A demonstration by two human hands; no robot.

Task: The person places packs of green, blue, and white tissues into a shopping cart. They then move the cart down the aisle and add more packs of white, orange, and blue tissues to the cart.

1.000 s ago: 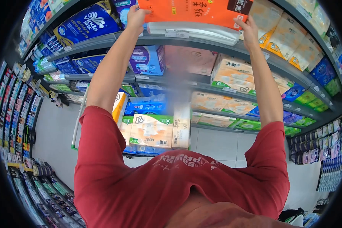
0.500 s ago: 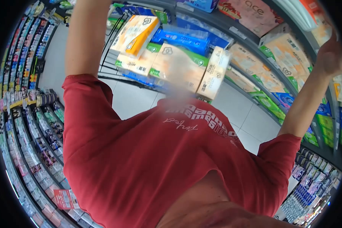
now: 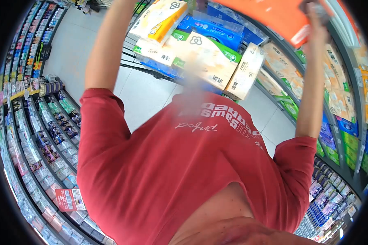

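Observation:
My right hand, smeared by motion, is raised at the upper right with its fingers closed at the edge of a large orange package. The package runs off the top of the view. A small dark patch at the fingers is too blurred to name. My left forearm reaches up past the top edge, so my left hand is hidden. Between my arms, a black wire cart carries several tissue packs, an orange-and-white tissue pack, a blue pack and an upright tissue pack.
On the right, shelves hold more tissue packs and green packs. Shelves of small packaged goods curve along my left, with a red-and-white sign. Pale floor tiles show below the cart.
My right hand has swung inward from the right-hand shelf, and the orange package now spans the upper right. My left arm has shifted slightly right, and the cart sits higher in view.

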